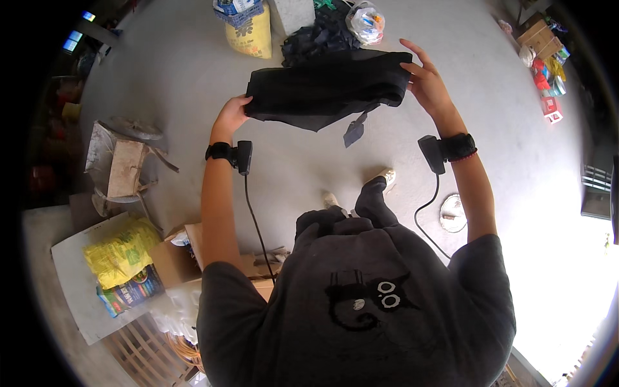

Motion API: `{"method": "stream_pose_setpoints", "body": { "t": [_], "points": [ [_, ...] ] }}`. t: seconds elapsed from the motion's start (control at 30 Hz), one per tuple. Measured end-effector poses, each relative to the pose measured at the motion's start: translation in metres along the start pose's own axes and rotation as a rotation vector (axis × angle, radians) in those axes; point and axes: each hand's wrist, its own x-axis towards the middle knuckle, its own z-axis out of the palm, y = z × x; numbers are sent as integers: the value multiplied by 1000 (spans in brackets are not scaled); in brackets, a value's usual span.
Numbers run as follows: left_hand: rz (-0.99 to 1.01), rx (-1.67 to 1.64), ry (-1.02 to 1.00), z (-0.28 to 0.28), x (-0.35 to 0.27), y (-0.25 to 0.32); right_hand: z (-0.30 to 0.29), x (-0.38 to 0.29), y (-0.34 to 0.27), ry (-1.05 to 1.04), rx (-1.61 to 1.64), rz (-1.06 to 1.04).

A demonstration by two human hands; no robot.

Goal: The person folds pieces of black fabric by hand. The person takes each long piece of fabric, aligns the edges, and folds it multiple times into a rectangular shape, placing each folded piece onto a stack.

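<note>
A wide piece of thin black fabric (pixel 329 89) is stretched between my hands, held up above the grey floor. My left hand (pixel 234 113) pinches its left end with thumb and fingers. At the opposite end, my right hand (pixel 425 84) grips the upper right edge, index finger raised off the cloth. The fabric looks folded in layers, and its lower edge sags to a point near the middle. A small dark scrap (pixel 355 130) shows just below it; whether it hangs from the cloth or is loose, I cannot tell. Beyond lies a heap of black material (pixel 316 43).
Past the heap are a yellow woven sack (pixel 251 36), a pale block (pixel 292 14) and a filled plastic bag (pixel 366 24). A worn wheeled frame (pixel 125 164) and cardboard boxes (pixel 174 256) stand left. A round metal plate (pixel 453 213) lies right of my feet.
</note>
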Motion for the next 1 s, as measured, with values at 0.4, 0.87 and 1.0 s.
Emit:
{"method": "stream_pose_setpoints", "body": {
  "t": [0.4, 0.87, 1.0],
  "points": [
    [-21, 1337, 18, 52, 28, -117, 32, -3, -23, -87, -108, 4],
    [797, 796, -302, 227, -28, -100, 41, 16, -58, -30, -114, -41],
    [1010, 482, -41, 246, -36, -86, 52, 16, -64, 20, 54, -63]
  ]
}}
